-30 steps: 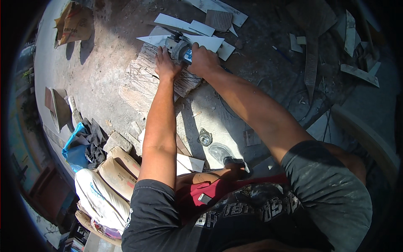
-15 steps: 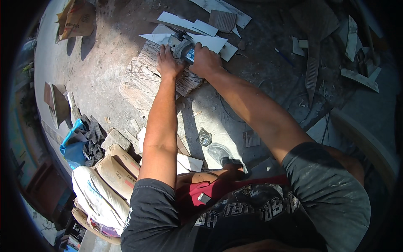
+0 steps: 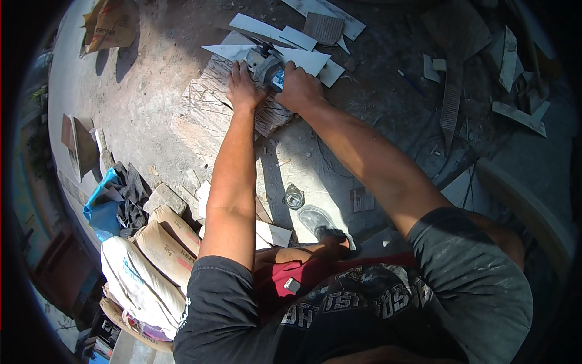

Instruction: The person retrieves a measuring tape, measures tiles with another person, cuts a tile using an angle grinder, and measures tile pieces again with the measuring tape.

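A grey hand power cutter (image 3: 265, 64) with a blue label sits across a long, pointed white tile strip (image 3: 306, 59), which lies on a scored, worn block (image 3: 197, 115). My right hand (image 3: 299, 88) is closed round the cutter's body on its right side. My left hand (image 3: 242, 88) rests at the tile's near edge, just left of the cutter, with its fingers stretched out and a little apart; its thumb is close to the tool.
More tile offcuts (image 3: 260, 25) lie beyond and at right (image 3: 518, 118). Paper sacks (image 3: 154, 249), a blue bag (image 3: 100, 215) and a black cloth lie lower left. A small round metal object (image 3: 294, 197) is by my foot (image 3: 315, 221). A thin cable trails at right.
The view has shifted slightly, so the tiles and block appear a little higher. Both hands stay at the cutter and tile, with very little visible movement along the strip.
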The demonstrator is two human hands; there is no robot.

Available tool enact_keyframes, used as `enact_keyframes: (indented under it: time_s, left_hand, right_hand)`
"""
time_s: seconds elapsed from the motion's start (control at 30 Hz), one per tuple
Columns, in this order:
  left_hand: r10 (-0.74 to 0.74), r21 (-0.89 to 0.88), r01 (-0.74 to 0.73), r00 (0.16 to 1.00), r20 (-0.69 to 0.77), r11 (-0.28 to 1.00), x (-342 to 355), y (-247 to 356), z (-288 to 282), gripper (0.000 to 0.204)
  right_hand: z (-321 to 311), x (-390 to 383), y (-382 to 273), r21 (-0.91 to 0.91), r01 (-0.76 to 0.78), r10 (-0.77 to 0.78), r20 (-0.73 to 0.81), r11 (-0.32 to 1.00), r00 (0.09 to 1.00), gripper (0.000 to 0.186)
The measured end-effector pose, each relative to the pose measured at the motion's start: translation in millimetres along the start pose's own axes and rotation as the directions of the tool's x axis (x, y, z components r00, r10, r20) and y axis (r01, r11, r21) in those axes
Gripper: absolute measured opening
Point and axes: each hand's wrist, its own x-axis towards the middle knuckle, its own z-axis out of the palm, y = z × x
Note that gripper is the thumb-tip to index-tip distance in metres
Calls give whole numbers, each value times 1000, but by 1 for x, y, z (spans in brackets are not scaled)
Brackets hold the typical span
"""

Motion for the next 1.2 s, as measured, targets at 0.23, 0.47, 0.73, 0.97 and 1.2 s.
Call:
enact_keyframes:
  time_s: [0.23,0.47,0.73,0.97,1.2]
  left_hand:
    - [7,-1,-7,1000,1,1000,0,-1,2,106]
    - [10,-5,-10,1000,-12,1000,0,-4,5,102]
    - [8,0,-8,1000,-19,1000,3,-8,8,102]
    - [-9,-11,9,1000,-17,1000,3,-5,9,103]
    - [-8,-5,8,1000,-5,1000,1,-2,5,103]
  right_hand:
    - [-1,1,-4,5,4,-4,-5,1000,1000,59]
    - [-6,5,-11,-21,7,-6,64,1000,998,67]
    - [-1,7,-13,-24,11,-10,43,1000,999,66]
    - [-4,7,-12,-30,10,-8,65,999,998,66]
    - [-5,5,-11,-38,-1,4,77,999,997,68]
